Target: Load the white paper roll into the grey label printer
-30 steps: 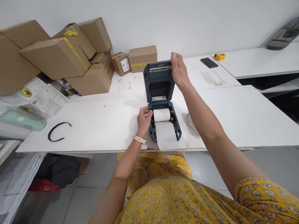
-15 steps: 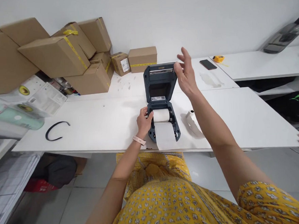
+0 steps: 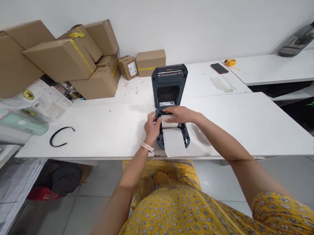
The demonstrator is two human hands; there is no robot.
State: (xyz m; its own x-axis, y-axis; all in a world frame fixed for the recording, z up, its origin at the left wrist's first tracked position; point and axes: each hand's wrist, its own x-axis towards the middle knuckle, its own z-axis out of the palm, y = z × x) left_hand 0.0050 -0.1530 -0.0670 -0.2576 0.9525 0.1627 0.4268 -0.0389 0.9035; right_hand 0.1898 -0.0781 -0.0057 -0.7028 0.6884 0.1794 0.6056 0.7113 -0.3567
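Printer (image 3: 170, 82), lid raised, on table (image 3: 240, 126); paper roll (image 3: 169, 125) inside. Left hand (image 3: 151, 129): at printer's left edge, thumb parted; pinching, cannot tell. Right hand (image 3: 182, 114): over roll, fingers slightly spread.

Here sit one printer (image 3: 168, 92), one phone (image 3: 219, 68), one tape measure (image 3: 230, 62).

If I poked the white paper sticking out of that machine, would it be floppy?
Probably floppy: the paper looks like a thin sheet. It may not slide far, since it seems to lead back to the roll.
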